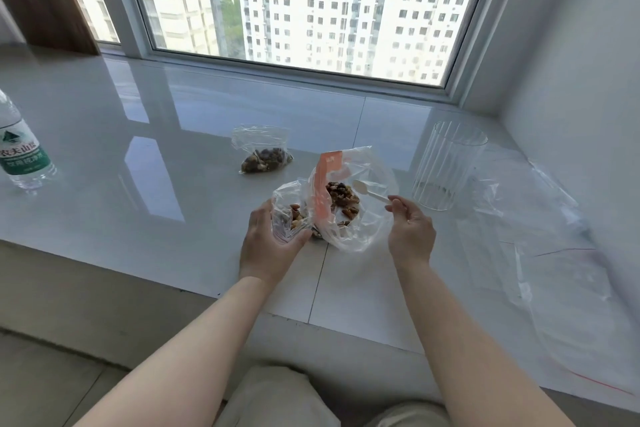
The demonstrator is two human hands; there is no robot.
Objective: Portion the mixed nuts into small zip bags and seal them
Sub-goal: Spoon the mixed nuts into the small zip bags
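Left hand (268, 243) is wrapped around a small zip bag (289, 215), holding it upright with the mouth open; a few nuts sit at its bottom. Right hand (410, 230) pinches the handle of a small pale spoon (369, 191) between thumb and fingertips, bowl pointing into the mouth of the big bag (353, 198). The big bag with an orange strip lies on the sill (138, 149) just right of the small one, touching it, near the front edge around the middle; a heap of mixed nuts (341, 196) shows inside. Spoon bowl looks empty, just beside the heap. A second small bag (263, 154) holding nuts lies further back toward the window, apart from the hands; can't tell if it is sealed. Clear ribbed cup (446, 166) stands to the right, empty clear bags (540, 218) spread along the right edge. Water bottle (20, 149) stands at the left edge.
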